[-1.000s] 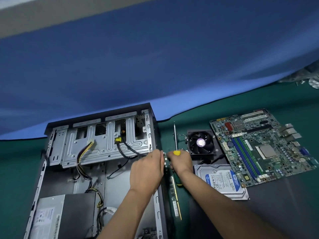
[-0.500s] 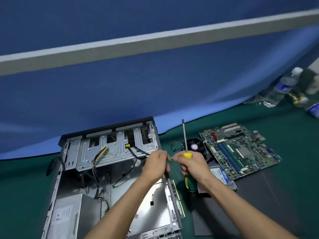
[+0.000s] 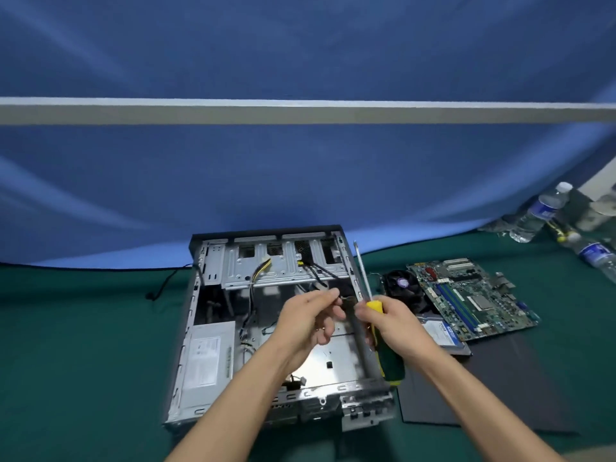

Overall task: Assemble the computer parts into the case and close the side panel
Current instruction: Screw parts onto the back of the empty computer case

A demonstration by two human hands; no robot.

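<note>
My right hand (image 3: 396, 323) grips a screwdriver (image 3: 376, 315) by its yellow-and-green handle, shaft pointing up and away. My left hand (image 3: 308, 320) pinches a small dark item, too small to identify, fingertips nearly meeting the right hand's. Both hover above the open computer case (image 3: 186, 331), which lies on its side on the green table (image 3: 83, 345). Right of the case: CPU cooler fan (image 3: 401, 288), motherboard (image 3: 466, 295), hard drive (image 3: 443, 335), dark side panel (image 3: 450, 395). Water bottles (image 3: 540, 213) stand far right.
</note>
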